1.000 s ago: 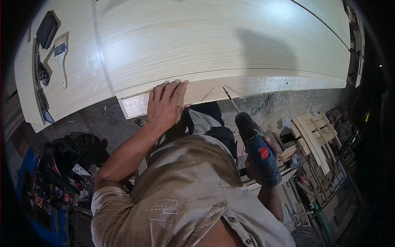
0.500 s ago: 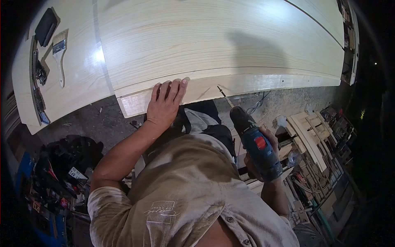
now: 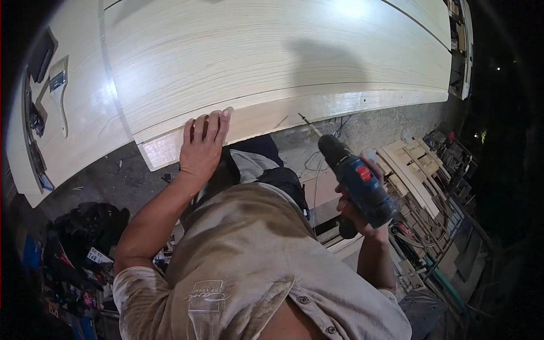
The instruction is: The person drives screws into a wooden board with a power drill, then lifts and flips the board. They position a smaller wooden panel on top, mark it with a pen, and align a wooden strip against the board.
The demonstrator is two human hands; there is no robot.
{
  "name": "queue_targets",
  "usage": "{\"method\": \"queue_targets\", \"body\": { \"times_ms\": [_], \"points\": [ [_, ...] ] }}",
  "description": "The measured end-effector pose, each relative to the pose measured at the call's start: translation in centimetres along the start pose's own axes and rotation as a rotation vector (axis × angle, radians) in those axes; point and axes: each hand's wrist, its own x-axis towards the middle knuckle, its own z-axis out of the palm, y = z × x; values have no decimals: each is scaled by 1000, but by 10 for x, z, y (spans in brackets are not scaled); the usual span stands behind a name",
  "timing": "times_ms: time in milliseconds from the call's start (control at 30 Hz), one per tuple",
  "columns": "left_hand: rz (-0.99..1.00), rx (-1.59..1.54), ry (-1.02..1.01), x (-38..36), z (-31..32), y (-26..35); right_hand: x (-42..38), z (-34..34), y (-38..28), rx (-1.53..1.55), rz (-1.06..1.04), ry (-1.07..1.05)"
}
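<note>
My left hand (image 3: 203, 141) lies over the near edge of a pale wooden board, its fingers stretched on a narrow wooden strip (image 3: 255, 119) that runs along the front of the large wood panel (image 3: 226, 56). In my right hand (image 3: 354, 209) is a dark blue cordless drill (image 3: 362, 184) with a red mark on its side. The drill's long bit (image 3: 309, 123) points up and left, its tip close to the strip's front edge; whether it touches cannot be made out. Small dark holes show toward the strip's right end.
A paintbrush (image 3: 59, 90) and a dark flat object (image 3: 42, 55) lie on the panel's left side. Scrap wood (image 3: 411, 170) is piled on the floor at right. A motorbike-like dark heap (image 3: 82, 243) stands at lower left. A thin cable (image 3: 314, 161) trails below the strip.
The view has shifted, so the panel and my left hand appear further left. The drill stays in my right hand, its bit still near the strip's edge. My left hand keeps its place on the strip.
</note>
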Motion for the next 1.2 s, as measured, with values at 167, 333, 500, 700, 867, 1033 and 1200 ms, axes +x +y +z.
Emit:
{"method": "queue_targets", "body": {
  "times_ms": [167, 333, 500, 700, 867, 1033, 1200],
  "points": [
    [-7, 11, 7, 0, 0, 1, 7, -5, -20, -4, 119, 72],
    [-6, 32, 27, 0, 3, 1, 12, -10, -12, -50, 55, 76],
    [-11, 24, 24, 0, 2, 1, 15, -12, -16, -25, 104, 74],
    [-16, 25, 24, 1, 1, 2, 23, -13, -16, -42, 105, 10],
    [-14, 27, 29, 1, 4, 2, 30, -13, -25, -121, 99, -35],
    [-18, 18, 8, 1, 2, 2, 37, -16, -35, -145, 184, -111],
    [-20, 25, 14, 1, 2, 3, 44, -15, -30, -243, 67, -102]
  ]
}}
